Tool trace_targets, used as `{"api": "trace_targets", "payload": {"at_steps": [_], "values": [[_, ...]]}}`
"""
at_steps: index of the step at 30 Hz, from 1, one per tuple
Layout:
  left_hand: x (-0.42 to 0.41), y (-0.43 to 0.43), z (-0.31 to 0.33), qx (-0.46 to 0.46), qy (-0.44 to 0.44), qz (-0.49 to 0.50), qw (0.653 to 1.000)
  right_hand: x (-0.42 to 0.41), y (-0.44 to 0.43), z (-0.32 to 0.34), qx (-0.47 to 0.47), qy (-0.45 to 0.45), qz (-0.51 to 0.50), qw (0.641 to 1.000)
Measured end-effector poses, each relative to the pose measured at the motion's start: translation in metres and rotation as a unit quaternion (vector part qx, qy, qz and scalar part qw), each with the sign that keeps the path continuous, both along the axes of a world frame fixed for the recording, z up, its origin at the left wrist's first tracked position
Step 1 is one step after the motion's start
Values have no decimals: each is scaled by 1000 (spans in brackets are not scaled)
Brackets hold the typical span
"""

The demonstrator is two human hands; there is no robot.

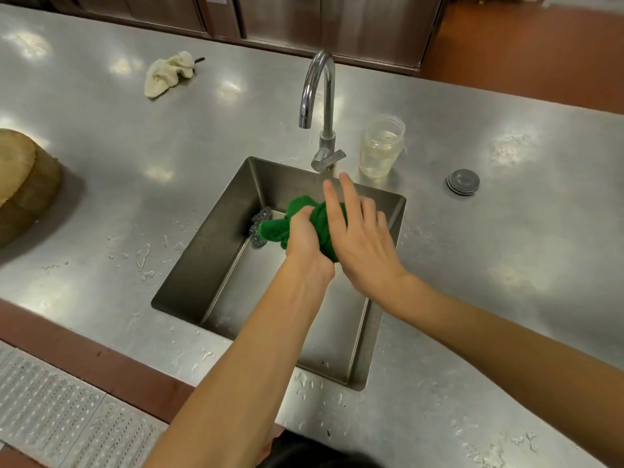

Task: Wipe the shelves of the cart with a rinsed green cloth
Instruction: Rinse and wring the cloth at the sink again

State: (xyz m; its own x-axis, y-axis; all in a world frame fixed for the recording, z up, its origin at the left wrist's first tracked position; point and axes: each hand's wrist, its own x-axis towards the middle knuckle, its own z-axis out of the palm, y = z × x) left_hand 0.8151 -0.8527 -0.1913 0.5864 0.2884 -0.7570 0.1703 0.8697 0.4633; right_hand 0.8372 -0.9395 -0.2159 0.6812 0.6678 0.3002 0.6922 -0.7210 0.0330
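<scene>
Left hand (pixel 305 239) grip curled tight round twisted green cloth (pixel 275 228), over the sink (pixel 206 255). Right hand (pixel 363 244) just right of that grip, fingers mostly straight, palm against cloth. Steel scourer (pixel 259 220) just beyond grip, in sink.

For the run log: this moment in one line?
left hand grips green cloth | right hand presses it | above sink

We record one head-worn camera, facing steeply down, close above the green cloth (pixel 274 228) and sink (pixel 216 251); margins seemingly distorted.
</scene>
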Motion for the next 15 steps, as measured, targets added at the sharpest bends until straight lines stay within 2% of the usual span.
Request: {"api": "trace_targets", "payload": {"at_steps": [2, 4, 7, 10, 15], "values": [[2, -1, 0, 41, 12, 19, 999, 10, 5, 0, -6, 43, -28, 999], [4, -1, 1, 81, 21, 37, 996, 15, 8, 0, 1, 131, -40, 991], [3, -2, 8, 124, 43, 80, 988, 15, 12, 5, 42, 209, -41, 976], [2, 0, 11, 159, 30, 91, 983, 19, 14, 16, 77, 298, -37, 951], [-1, 11, 7, 222, 13, 58, 973, 26, 18, 30, 69, 419, 52, 904]]}}
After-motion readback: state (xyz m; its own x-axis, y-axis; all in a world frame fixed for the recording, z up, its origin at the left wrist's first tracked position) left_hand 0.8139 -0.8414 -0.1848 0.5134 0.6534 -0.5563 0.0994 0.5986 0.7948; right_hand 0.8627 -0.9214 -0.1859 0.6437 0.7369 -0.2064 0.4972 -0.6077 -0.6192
